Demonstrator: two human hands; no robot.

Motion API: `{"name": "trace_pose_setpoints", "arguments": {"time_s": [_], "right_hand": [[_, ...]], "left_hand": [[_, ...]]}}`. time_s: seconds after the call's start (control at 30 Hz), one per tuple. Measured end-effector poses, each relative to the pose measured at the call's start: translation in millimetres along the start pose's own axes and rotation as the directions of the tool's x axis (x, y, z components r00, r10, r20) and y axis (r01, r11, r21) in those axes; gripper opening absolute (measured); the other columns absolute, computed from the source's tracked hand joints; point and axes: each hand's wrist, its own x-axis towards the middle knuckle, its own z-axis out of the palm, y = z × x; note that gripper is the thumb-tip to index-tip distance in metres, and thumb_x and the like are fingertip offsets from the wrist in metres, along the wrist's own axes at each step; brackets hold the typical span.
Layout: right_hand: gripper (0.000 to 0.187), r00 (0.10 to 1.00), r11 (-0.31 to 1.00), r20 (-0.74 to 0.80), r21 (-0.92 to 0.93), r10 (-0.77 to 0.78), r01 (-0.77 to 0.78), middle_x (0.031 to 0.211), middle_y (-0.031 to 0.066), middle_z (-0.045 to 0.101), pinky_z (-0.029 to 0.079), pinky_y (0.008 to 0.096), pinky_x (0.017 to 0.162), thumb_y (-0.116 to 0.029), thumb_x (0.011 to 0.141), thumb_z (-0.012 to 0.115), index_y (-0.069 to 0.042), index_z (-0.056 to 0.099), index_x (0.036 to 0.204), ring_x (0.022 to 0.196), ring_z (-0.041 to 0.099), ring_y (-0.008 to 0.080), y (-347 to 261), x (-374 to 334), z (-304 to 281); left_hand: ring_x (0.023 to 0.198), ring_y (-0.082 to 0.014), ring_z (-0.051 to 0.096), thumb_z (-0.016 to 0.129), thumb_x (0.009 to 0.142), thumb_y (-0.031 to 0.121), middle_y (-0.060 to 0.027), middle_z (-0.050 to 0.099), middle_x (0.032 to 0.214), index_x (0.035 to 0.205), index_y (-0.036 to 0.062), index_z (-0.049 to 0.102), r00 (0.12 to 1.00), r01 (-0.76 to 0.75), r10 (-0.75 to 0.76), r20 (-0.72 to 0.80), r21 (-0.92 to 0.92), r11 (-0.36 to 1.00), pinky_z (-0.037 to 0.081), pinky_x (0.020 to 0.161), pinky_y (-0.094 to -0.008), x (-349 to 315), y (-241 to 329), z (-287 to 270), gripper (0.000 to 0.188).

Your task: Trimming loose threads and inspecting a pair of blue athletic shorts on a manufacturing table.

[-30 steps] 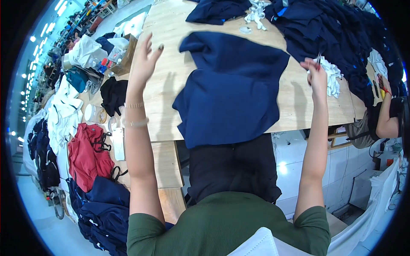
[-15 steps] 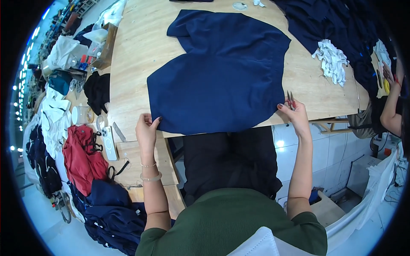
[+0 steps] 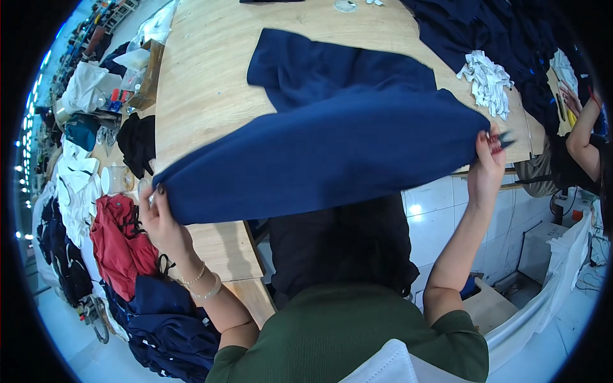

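A pair of navy blue shorts (image 3: 319, 166) is stretched sideways between my hands, its near part lifted off the wooden table (image 3: 211, 70). The far part (image 3: 345, 70) still lies on the tabletop. My left hand (image 3: 163, 220) pinches the near left corner between thumb and fingers. At the right end, my right hand (image 3: 488, 156) grips the other near corner. The same hand also keeps a small pair of red-handled thread snips (image 3: 506, 140), blades pointing outward and blurred by motion.
Crumpled white cloth pieces (image 3: 485, 83) and a dark navy fabric pile (image 3: 491, 32) lie at the far right. On the left are a cardboard box (image 3: 150, 76), a clear jar (image 3: 117, 179) and a red garment (image 3: 121, 246). Another person's arm (image 3: 584, 137) shows at the right edge.
Both hands have moved apart and the right has risen, lifting the near part of the shorts and pulling it wide. It now covers the phone and ruler beside my left hand.
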Motion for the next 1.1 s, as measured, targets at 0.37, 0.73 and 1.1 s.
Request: {"name": "trace_pose_setpoints", "arguments": {"time_s": [0.37, 0.73, 1.1], "right_hand": [[0.014, 0.978, 0.903, 0.139, -0.422, 0.154, -0.082, 0.090, 0.0011, 0.060, 0.048, 0.0238, 0.080, -0.006, 0.097, 0.057, 0.001, 0.060, 0.108, 0.088, 0.057, 0.0081, 98.3, 22.8, 33.0], [0.027, 0.907, 0.779, 0.123, -0.566, 0.402, -0.269, 0.083, -0.0030, 0.060, 0.044, 0.0224, 0.062, -0.009, 0.097, 0.056, -0.005, 0.062, 0.123, 0.067, 0.047, 0.0045, 58.4, 3.2, 31.7], [0.042, 0.859, 0.877, 0.181, -0.140, 0.480, -0.460, 0.079, -0.0093, 0.052, 0.031, 0.0149, 0.061, -0.004, 0.092, 0.062, -0.010, 0.058, 0.134, 0.070, 0.043, -0.0019, 45.8, -10.2, 42.5]], "left_hand": [[0.087, -0.0200, 0.062, 0.064, 0.092, 0.007, -0.0111, 0.064, 0.093, 0.103, 0.0011, 0.064, 0.981, -0.195, 0.156, 0.119, 0.637, 0.746, 0.048, 0.074, -0.0329, 5.6, -66.1, 98.9, 0.012], [0.089, -0.0319, 0.062, 0.072, 0.078, -0.004, -0.0141, 0.062, 0.099, 0.100, -0.0005, 0.061, 0.684, -0.369, 0.349, 0.641, -0.109, 0.923, 0.053, 0.076, -0.0355, -110.8, 5.4, 262.7, 0.024], [0.074, -0.0154, 0.056, 0.077, 0.077, -0.006, -0.0084, 0.050, 0.104, 0.105, -0.0001, 0.053, 0.774, -0.127, 0.144, 0.616, -0.073, 0.989, 0.050, 0.069, -0.0265, -138.6, -16.2, 268.1, 0.037]]}}
